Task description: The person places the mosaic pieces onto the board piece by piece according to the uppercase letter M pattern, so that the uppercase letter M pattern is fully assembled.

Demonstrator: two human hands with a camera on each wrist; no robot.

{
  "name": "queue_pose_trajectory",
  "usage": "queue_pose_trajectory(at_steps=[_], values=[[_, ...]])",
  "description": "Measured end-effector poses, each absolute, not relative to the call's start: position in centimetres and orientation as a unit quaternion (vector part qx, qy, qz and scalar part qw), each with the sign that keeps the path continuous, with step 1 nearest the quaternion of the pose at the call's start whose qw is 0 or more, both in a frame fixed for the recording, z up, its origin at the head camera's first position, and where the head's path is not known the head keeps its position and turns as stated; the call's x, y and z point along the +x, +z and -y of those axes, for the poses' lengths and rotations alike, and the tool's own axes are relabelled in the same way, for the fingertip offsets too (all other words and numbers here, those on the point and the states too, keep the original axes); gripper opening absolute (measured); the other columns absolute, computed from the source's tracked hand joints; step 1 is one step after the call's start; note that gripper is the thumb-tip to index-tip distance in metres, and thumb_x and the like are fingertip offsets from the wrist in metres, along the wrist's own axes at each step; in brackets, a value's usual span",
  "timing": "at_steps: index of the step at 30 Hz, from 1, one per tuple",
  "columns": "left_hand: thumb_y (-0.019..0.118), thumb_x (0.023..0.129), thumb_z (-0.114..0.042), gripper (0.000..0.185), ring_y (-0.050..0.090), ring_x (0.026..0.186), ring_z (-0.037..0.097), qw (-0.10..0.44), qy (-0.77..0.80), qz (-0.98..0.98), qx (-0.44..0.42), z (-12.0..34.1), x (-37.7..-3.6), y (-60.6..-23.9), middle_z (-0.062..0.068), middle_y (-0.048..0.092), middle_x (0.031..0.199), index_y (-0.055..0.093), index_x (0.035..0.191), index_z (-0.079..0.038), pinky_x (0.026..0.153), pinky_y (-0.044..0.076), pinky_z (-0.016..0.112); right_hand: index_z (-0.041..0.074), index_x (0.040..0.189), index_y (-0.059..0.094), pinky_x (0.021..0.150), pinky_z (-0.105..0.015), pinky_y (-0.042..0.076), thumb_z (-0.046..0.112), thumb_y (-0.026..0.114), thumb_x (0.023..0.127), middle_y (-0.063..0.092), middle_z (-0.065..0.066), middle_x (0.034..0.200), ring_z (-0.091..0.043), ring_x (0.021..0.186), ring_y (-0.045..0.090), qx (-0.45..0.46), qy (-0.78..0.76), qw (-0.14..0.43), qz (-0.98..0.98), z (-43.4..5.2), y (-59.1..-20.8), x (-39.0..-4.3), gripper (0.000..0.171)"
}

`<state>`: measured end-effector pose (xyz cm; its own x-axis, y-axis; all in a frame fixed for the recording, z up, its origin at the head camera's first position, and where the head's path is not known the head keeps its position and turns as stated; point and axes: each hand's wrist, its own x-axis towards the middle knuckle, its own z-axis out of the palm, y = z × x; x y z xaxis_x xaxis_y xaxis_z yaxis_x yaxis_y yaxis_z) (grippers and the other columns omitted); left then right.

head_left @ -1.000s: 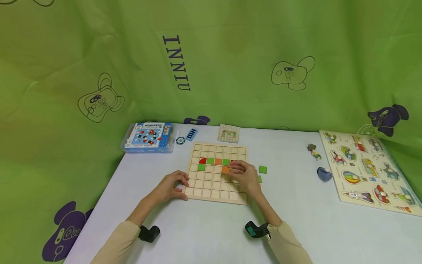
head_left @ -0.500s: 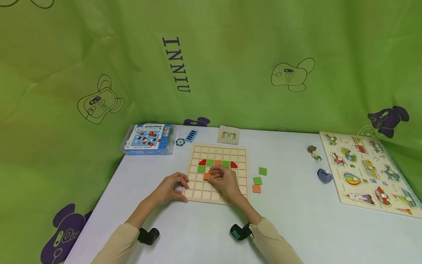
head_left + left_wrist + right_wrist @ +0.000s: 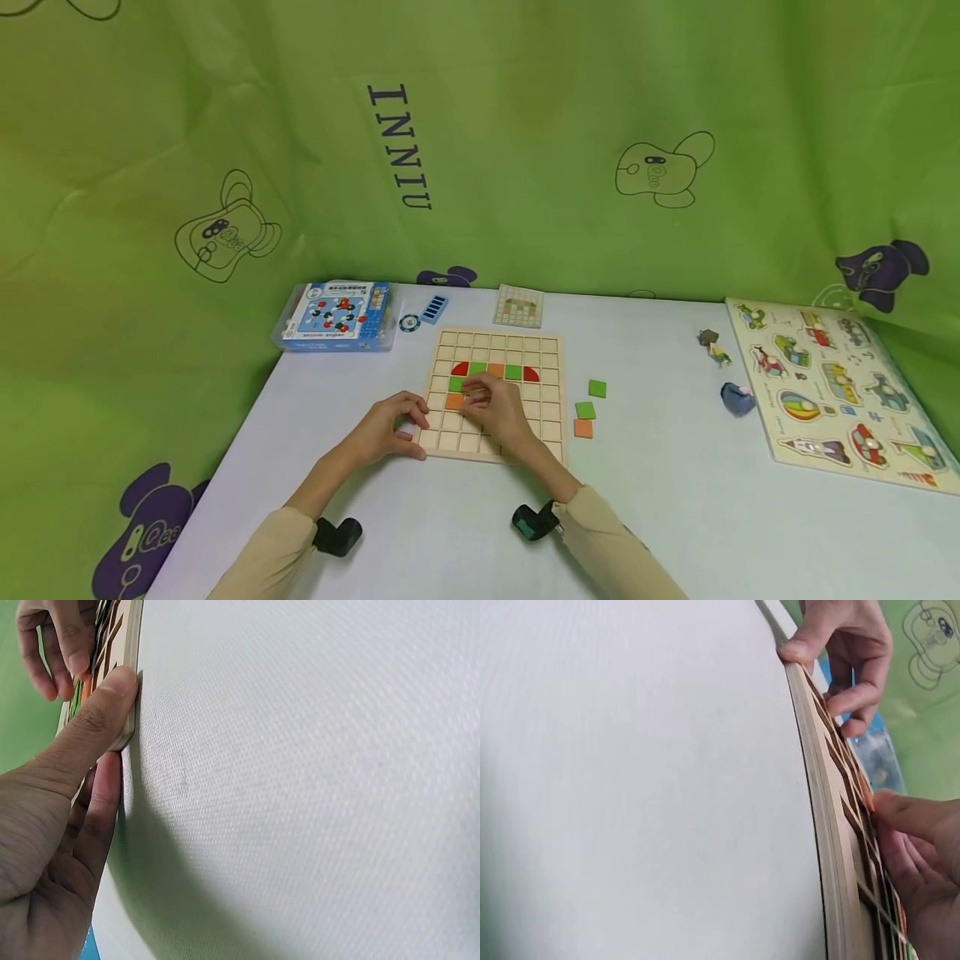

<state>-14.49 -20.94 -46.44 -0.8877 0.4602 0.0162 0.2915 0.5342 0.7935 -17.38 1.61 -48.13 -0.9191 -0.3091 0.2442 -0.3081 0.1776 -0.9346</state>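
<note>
A wooden grid board (image 3: 536, 343) lies on the white table. My left hand (image 3: 384, 427) holds its left edge near the front corner; in the left wrist view the thumb (image 3: 112, 694) presses on that corner. My right hand (image 3: 501, 414) pinches an orange square tile (image 3: 453, 401) at a cell on the board's left side, just in front of a green tile (image 3: 456, 384). Behind it runs a row with a red quarter-round piece (image 3: 461, 368) at the left end, another red piece (image 3: 531, 374) at the right end, and green and orange squares between.
Right of the board lie two loose green tiles (image 3: 597, 389) and an orange tile (image 3: 583, 428). A pattern card (image 3: 519, 307) lies behind it. A boxed set (image 3: 337, 317), a blue piece (image 3: 435, 308) and a round chip (image 3: 409, 322) sit back left; small figures and a picture puzzle (image 3: 847, 392) at right.
My right hand has moved left across the board with the orange tile, from the right side to the left column. My left hand has kept its place on the board's edge.
</note>
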Motion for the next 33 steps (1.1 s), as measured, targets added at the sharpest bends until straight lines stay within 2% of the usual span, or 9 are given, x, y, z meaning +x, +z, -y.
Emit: queue_pose_trajectory(at_steps=[8, 15, 18, 22, 28, 33], values=[[0.087, 0.066, -0.008, 0.03, 0.051, 0.109, 0.029, 0.1, 0.425, -0.873, 0.218, 20.9, -14.6, -46.6, 0.009, 0.057, 0.113, 0.066, 0.088, -0.006, 0.082, 0.053, 0.029, -0.009, 0.106, 0.064, 0.072, -0.026, 0.056, -0.01, 0.074, 0.076, 0.067, -0.023, 0.1, -0.032, 0.084, 0.068, -0.182, -0.63, 0.016, -0.755, -3.6, -47.1, -16.7, 0.031], [0.087, 0.065, -0.007, 0.031, 0.051, 0.109, 0.029, 0.099, 0.425, -0.874, 0.215, 21.0, -14.5, -46.6, 0.01, 0.057, 0.113, 0.065, 0.087, -0.006, 0.08, 0.053, 0.027, -0.009, 0.111, 0.061, 0.077, -0.026, 0.054, -0.008, 0.072, 0.08, 0.066, -0.023, 0.105, -0.031, 0.089, 0.066, -0.177, -0.6, 0.029, -0.78, -10.3, -46.3, -16.6, 0.032], [0.087, 0.065, -0.008, 0.032, 0.051, 0.109, 0.029, 0.098, 0.425, -0.874, 0.216, 21.1, -14.4, -46.6, 0.01, 0.057, 0.113, 0.065, 0.087, -0.005, 0.08, 0.053, 0.027, -0.009, 0.11, 0.062, 0.075, -0.026, 0.055, -0.009, 0.071, 0.08, 0.066, -0.023, 0.103, -0.033, 0.089, 0.065, -0.162, -0.567, -0.005, -0.807, -14.3, -46.6, -16.6, 0.032], [0.087, 0.065, -0.009, 0.032, 0.051, 0.107, 0.03, 0.088, 0.419, -0.876, 0.223, 21.2, -14.3, -46.4, 0.011, 0.058, 0.111, 0.065, 0.086, -0.004, 0.082, 0.052, 0.031, -0.007, 0.109, 0.063, 0.072, -0.019, 0.053, -0.01, 0.074, 0.076, 0.068, -0.021, 0.101, -0.033, 0.088, 0.065, -0.108, -0.504, -0.063, -0.855, -19.0, -47.3, -16.7, 0.035], [0.087, 0.066, -0.008, 0.031, 0.052, 0.107, 0.031, 0.087, 0.415, -0.875, 0.233, 21.3, -14.3, -46.2, 0.012, 0.058, 0.11, 0.065, 0.086, -0.004, 0.087, 0.05, 0.034, -0.006, 0.112, 0.062, 0.071, -0.016, 0.051, -0.006, 0.076, 0.076, 0.068, -0.02, 0.103, -0.029, 0.087, 0.064, -0.101, -0.464, -0.053, -0.878, -21.6, -48.1, -17.6, 0.039], [0.086, 0.067, -0.007, 0.03, 0.05, 0.11, 0.032, 0.099, 0.426, -0.87, 0.228, 21.1, -14.4, -46.3, 0.012, 0.057, 0.112, 0.064, 0.088, -0.004, 0.081, 0.053, 0.029, -0.004, 0.108, 0.065, 0.066, -0.017, 0.049, -0.003, 0.076, 0.078, 0.07, -0.016, 0.098, -0.02, 0.077, 0.061, -0.107, -0.447, -0.065, -0.886, -21.6, -48.4, -18.3, 0.032]])
